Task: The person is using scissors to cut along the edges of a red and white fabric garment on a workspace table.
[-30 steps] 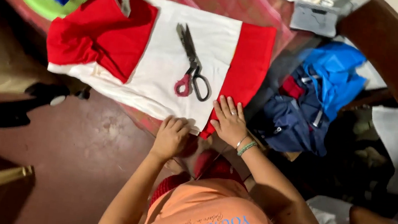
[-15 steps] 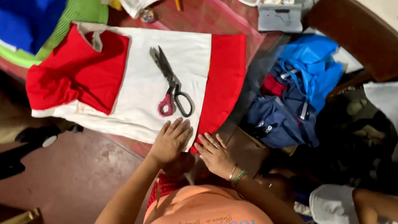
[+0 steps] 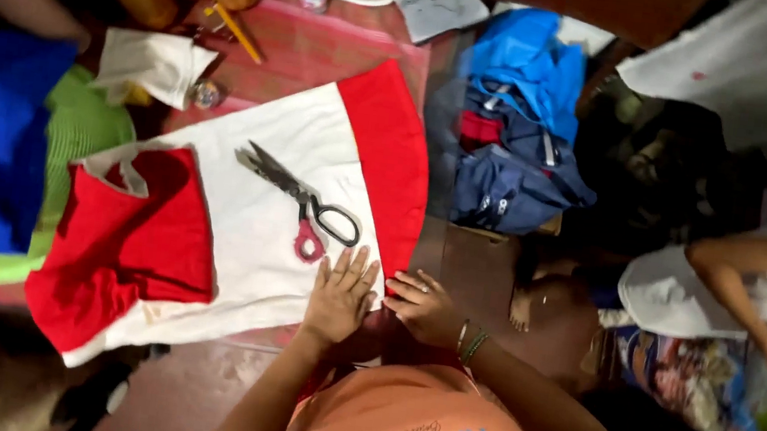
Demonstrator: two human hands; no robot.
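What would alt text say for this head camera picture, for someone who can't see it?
Seen from above, a person presses the left hand flat on a white cloth with red panels, the right hand at its near edge. Scissors with one red and one black handle lie on the cloth just beyond the hands.

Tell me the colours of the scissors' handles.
The scissors have one black handle loop and one red or pinkish loop; they lie on the white and red cloth in the head view.

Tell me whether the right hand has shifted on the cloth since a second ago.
Yes. The right hand has slid off the red band toward the person, now at the cloth's near edge beside the left hand.
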